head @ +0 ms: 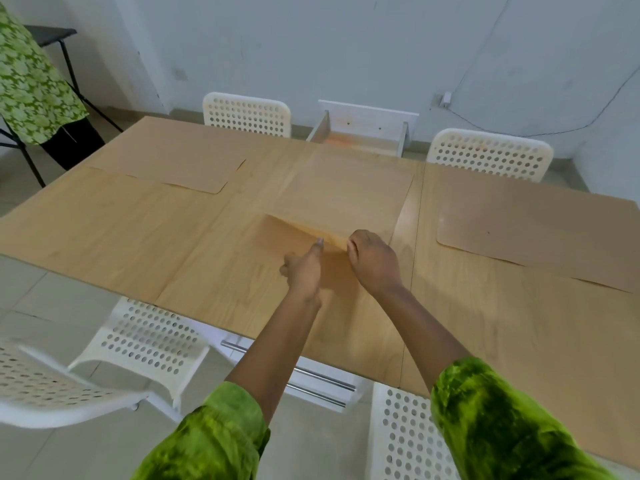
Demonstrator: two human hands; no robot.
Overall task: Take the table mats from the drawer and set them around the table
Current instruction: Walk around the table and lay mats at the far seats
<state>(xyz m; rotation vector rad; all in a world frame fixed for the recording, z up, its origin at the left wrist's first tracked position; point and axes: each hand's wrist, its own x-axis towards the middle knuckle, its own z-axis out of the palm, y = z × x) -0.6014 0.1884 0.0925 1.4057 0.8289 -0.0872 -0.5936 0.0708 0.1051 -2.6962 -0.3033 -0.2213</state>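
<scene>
A wooden table point(114, 233) carries three tan table mats. One mat point(180, 164) lies flat at the far left and another point(540, 233) lies at the right. The middle mat point(346, 192) has its near edge raised off the table, with a shadow under it. My right hand point(372, 259) is closed on that raised edge. My left hand point(304, 270) pinches the same edge just to the left, one finger stretched forward. A white drawer point(363, 124) stands open beyond the far side of the table; its inside looks bare.
White perforated chairs stand at the far side point(246, 112) point(491, 154) and on my side point(149, 337) point(408, 438). A drawer front with metal bar handles point(311, 375) sits under the near edge. A green patterned cloth point(31, 84) hangs over a black stand at the left.
</scene>
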